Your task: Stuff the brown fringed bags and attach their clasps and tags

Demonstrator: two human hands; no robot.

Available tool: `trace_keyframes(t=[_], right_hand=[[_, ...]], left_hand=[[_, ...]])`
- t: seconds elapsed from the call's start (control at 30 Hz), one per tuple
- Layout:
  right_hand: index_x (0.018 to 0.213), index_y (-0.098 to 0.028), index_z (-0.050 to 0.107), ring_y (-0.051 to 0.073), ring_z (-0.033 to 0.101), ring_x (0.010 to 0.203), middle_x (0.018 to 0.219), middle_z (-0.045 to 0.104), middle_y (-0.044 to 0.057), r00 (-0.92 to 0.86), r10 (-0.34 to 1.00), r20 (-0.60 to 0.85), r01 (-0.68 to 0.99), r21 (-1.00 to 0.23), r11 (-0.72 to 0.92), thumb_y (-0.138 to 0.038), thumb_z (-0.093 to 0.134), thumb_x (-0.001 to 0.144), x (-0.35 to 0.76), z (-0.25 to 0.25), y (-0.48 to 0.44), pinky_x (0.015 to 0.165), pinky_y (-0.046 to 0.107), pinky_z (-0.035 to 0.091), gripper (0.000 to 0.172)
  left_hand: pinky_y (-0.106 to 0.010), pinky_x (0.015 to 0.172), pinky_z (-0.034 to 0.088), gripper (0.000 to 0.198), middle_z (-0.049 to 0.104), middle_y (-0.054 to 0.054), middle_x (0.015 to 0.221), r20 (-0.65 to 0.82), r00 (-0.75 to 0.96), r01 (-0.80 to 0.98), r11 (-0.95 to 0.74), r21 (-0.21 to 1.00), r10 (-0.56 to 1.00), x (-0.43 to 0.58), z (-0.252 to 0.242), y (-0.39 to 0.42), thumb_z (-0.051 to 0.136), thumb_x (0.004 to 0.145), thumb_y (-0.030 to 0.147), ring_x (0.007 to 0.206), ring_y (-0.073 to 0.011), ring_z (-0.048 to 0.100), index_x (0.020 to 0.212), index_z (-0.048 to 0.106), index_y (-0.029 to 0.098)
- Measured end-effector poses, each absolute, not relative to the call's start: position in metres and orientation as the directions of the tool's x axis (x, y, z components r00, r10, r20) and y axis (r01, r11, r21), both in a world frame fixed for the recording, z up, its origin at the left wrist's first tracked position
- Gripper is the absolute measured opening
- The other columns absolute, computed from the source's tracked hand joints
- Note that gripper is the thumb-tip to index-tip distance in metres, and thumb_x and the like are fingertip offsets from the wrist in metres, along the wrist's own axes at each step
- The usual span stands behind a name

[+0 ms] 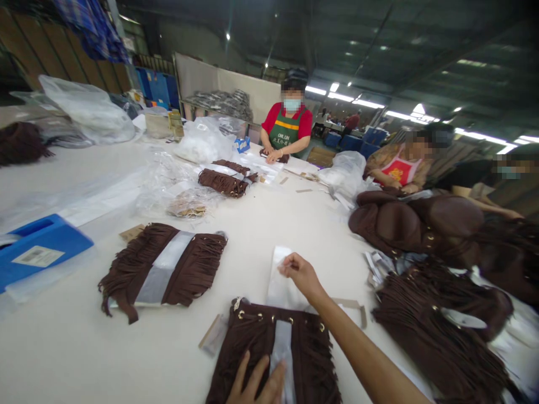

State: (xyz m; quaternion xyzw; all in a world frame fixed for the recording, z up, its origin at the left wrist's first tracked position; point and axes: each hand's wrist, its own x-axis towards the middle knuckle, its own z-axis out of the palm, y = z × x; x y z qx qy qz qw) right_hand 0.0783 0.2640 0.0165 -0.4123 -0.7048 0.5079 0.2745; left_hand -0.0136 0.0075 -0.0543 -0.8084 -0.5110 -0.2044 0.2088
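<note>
- Head view, the relation in space: the long, flat white strip [278, 286] lies straight ahead of my left hand [256, 379], beyond the far edge of the dark brown fringed garment with gold-coloured eyelets [244, 336]; its long axis runs away from me, roughly in line with the translucent grey band [283, 336] across the garment. Whether strip and band join, I cannot tell.
- Head view, nearer hand: my right hand [302, 275] is at the strip's far end; my left is nearer the band.
- Head view, right hand: thumb and forefinger are closed in a narrow pinch on the strip's edge.
- Head view, left hand: fingers moderately spread, palm down, resting on the garment and band, gripping nothing that I can see.
- Head view, surroundings: a banded dark brown fringed bundle [193, 266] lies ahead and left of my left hand.
</note>
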Motion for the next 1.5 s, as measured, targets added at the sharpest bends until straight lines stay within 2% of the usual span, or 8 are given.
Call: trace_keyframes(t=[0.17,0.3,0.4,0.63,0.8,1.0,1.17,1.5], right_hand=[[0.116,-0.018,0.050,0.013,0.058,0.060,0.060,0.056,-0.008,-0.463,0.875,-0.140,0.325,-0.946,0.021,-0.025,0.069,0.064,0.070,0.019,0.278,0.059,0.026,0.047,0.056],[0.096,-0.015,0.061,0.014,0.059,0.056,0.058,0.061,-0.003,-0.443,0.882,-0.161,0.389,-0.921,0.028,-0.022,0.069,0.067,0.067,0.037,0.275,0.057,0.026,0.047,0.031],[0.079,-0.018,0.064,0.014,0.061,0.065,0.066,0.065,-0.001,-0.456,0.887,-0.072,0.406,-0.904,0.136,-0.025,0.066,0.076,0.076,0.066,0.243,0.068,0.027,0.047,0.008],[0.091,-0.022,0.066,0.019,0.059,0.092,0.096,0.069,0.003,-0.611,0.728,0.309,0.516,-0.542,0.663,-0.019,0.054,0.091,0.131,0.083,0.105,0.084,0.032,0.043,0.013],[0.095,-0.022,0.064,0.021,0.056,0.095,0.098,0.068,0.004,-0.699,0.650,0.297,0.555,-0.347,0.756,-0.019,0.052,0.093,0.151,0.048,0.063,0.088,0.037,0.041,0.013],[0.101,-0.020,0.064,0.022,0.052,0.099,0.104,0.067,0.006,-0.818,0.502,0.280,0.489,-0.119,0.864,-0.022,0.054,0.093,0.158,0.035,0.060,0.095,0.040,0.038,0.012],[0.105,-0.020,0.064,0.022,0.051,0.099,0.107,0.067,0.008,-0.852,0.461,0.250,0.451,-0.099,0.887,-0.024,0.054,0.093,0.166,0.032,0.063,0.094,0.039,0.038,0.016],[0.113,-0.019,0.063,0.024,0.048,0.107,0.114,0.064,0.009,-0.879,0.436,0.192,0.415,-0.142,0.899,-0.023,0.054,0.092,0.171,0.030,0.066,0.095,0.041,0.038,0.023]], left_hand=[[-0.054,0.113,0.027,0.063,0.024,-0.003,0.157,0.172,0.350,0.901,-0.381,0.207,0.921,-0.013,-0.009,-0.006,0.043,0.093,0.049,0.133,-0.0298,0.038,0.147,0.032,0.018],[-0.055,0.117,0.017,0.067,0.011,-0.002,0.160,0.042,0.309,0.889,-0.304,0.342,0.950,-0.008,0.008,-0.013,0.041,0.094,0.046,0.141,-0.0288,0.027,0.152,0.017,0.022],[-0.054,0.118,0.014,0.066,0.011,-0.002,0.161,0.045,0.292,0.887,-0.288,0.361,0.955,-0.007,0.010,-0.015,0.039,0.094,0.047,0.141,-0.0283,0.025,0.152,0.016,0.023],[-0.054,0.117,0.017,0.061,0.026,-0.003,0.157,0.089,0.274,0.873,-0.286,0.395,0.958,-0.006,0.014,-0.018,0.035,0.095,0.049,0.136,-0.0283,0.032,0.149,0.026,0.022],[-0.053,0.117,0.015,0.052,0.056,-0.008,0.134,0.118,0.239,0.886,-0.266,0.379,0.964,-0.003,0.018,-0.021,0.038,0.095,0.046,0.132,-0.0281,0.037,0.138,0.046,0.017],[-0.050,0.117,0.017,0.043,0.054,-0.012,0.134,0.133,0.227,0.906,-0.259,0.334,0.965,-0.003,0.019,-0.023,0.039,0.095,0.043,0.133,-0.0260,0.038,0.123,0.057,0.017],[-0.048,0.117,0.019,0.045,0.037,-0.015,0.149,0.141,0.210,0.907,-0.247,0.340,0.967,-0.004,0.015,-0.023,0.042,0.093,0.045,0.136,-0.0257,0.036,0.127,0.053,0.018],[-0.050,0.117,0.019,0.047,0.034,-0.013,0.151,0.110,0.172,0.923,-0.199,0.328,0.979,-0.001,0.016,-0.019,0.044,0.093,0.044,0.135,-0.0268,0.036,0.132,0.049,0.019]])
